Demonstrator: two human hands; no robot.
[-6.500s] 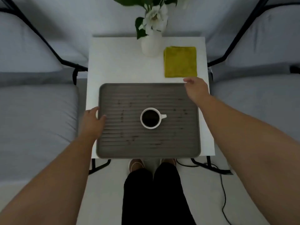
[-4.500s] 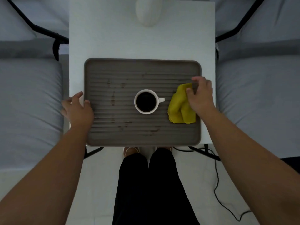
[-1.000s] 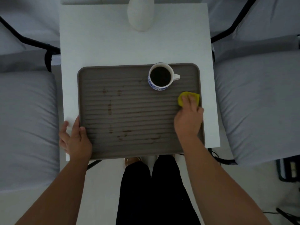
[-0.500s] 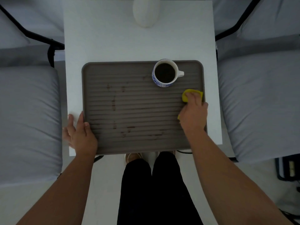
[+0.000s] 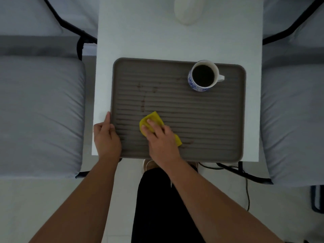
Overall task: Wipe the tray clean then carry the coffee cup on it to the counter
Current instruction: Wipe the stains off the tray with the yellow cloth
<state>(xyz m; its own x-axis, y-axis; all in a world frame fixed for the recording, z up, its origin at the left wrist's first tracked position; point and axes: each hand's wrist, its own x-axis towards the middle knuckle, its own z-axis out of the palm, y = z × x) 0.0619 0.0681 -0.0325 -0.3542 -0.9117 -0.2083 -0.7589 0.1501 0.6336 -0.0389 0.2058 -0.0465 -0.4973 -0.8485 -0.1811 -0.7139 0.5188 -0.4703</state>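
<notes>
A ribbed grey-brown tray (image 5: 219,120) lies on the white table (image 5: 140,37). Brown stains mark its left half. A white and blue cup (image 5: 203,76) full of dark coffee stands in the tray's far right part, handle to the right. My right hand (image 5: 160,137) presses a bunched yellow cloth (image 5: 150,120) flat onto the tray's near left area, fingers spread over it. My left hand (image 5: 106,135) holds the tray's near left edge, fingers lying along the rim.
A white vase (image 5: 188,9) stands at the table's far edge. Grey cushioned seats (image 5: 40,116) flank the table on both sides. My legs and shoes are below the near edge. A black cable (image 5: 247,190) runs on the floor at the right.
My right hand has swept the yellow cloth from the tray's right edge across to its near left area. The left hand still holds the left rim. The cup has stayed put.
</notes>
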